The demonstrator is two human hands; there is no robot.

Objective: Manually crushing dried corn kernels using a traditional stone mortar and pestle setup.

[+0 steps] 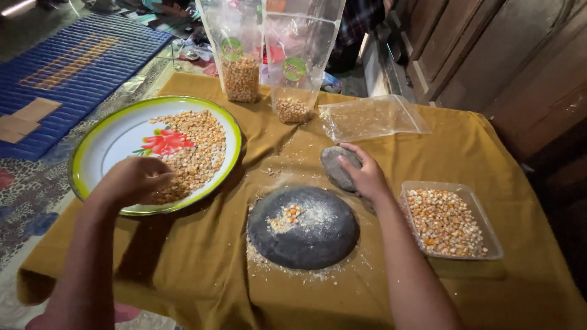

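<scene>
Left hand [131, 179] in the corn, right hand [365, 174] clasped on a smooth grey hand stone [337, 166].

The left hand's fingers curl loosely into dried yellow kernels [192, 150] on the round white enamel plate with green rim [92, 153], at nine o'clock from the dark round grinding stone [304, 227]. The right hand's fingers wrap the hand stone at one o'clock. A clear plastic tray of kernels [449, 221] lies at three o'clock.
</scene>
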